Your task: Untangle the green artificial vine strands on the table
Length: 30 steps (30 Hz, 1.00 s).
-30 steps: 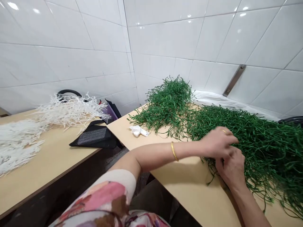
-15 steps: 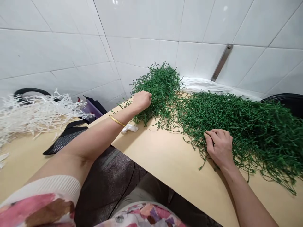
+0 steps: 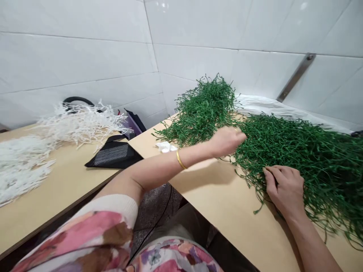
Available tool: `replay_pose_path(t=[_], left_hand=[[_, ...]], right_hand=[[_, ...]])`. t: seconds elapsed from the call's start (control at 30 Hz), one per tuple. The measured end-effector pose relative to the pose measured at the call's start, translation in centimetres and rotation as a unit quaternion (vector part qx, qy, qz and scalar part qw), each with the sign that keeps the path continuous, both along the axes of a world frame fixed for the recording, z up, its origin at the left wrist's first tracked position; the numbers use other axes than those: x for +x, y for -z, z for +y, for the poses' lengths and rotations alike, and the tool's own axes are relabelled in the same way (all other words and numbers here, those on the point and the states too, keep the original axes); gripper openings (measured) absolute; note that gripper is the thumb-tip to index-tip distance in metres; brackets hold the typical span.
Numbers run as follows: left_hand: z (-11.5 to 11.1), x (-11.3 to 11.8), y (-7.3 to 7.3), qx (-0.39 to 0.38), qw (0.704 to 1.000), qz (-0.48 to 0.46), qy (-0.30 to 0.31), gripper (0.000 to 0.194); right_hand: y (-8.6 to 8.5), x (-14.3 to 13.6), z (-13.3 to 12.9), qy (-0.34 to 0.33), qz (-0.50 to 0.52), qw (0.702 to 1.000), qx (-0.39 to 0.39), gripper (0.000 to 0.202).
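Note:
Thin green plastic stems with small knobbed tips lie tangled on the table [image 3: 204, 185] in two heaps. The smaller heap of green stems [image 3: 202, 105] rises by the wall; the larger green heap [image 3: 309, 147] spreads to the right. My left hand [image 3: 228, 141], with a gold bangle on its wrist, hovers above the table near the gap between the heaps. Its fingers are curled closed, and whatever they hold is hidden. My right hand [image 3: 285, 187] rests at the near edge of the larger heap, thumb and fingertips pinched at the green stems.
White branching plastic pieces [image 3: 82, 122] lie on a second table [image 3: 70, 173] at the left. Near them are a black mesh pouch [image 3: 115, 154] and a purple item [image 3: 132, 122]. A crumpled white scrap [image 3: 166, 147] lies beside the smaller heap. White sheeting [image 3: 263, 102] runs along the tiled wall.
My left hand has come away from the smaller heap, moving right toward the larger one. My right hand keeps its place at the larger heap's edge. The view has turned left.

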<state>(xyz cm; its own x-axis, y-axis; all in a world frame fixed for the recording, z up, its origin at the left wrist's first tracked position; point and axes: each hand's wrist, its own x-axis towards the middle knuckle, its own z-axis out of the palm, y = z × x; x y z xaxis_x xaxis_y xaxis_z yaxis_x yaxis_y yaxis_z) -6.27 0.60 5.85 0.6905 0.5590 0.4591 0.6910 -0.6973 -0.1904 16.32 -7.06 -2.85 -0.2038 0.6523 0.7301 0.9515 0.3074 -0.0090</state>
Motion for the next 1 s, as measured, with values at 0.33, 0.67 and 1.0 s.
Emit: replay_pose_path(t=[0.33,0.67,1.0], left_hand=[[2.4,-5.1,-1.7,-0.001,0.959,-0.172,-0.225,0.027],[7.5,-9.2,-1.5,-0.122,0.925,-0.137,-0.334,0.024],[6.7,-8.2,-1.1,-0.159,0.920,-0.079,-0.349,0.029]], right_hand=[[-0.3,-0.4,0.0,0.001,0.001,1.000,-0.018,0.018],[-0.5,-0.7,0.0,0.005,0.010,0.999,-0.038,0.019],[-0.6,-0.7,-0.2,0.001,0.016,0.999,-0.047,0.020]])
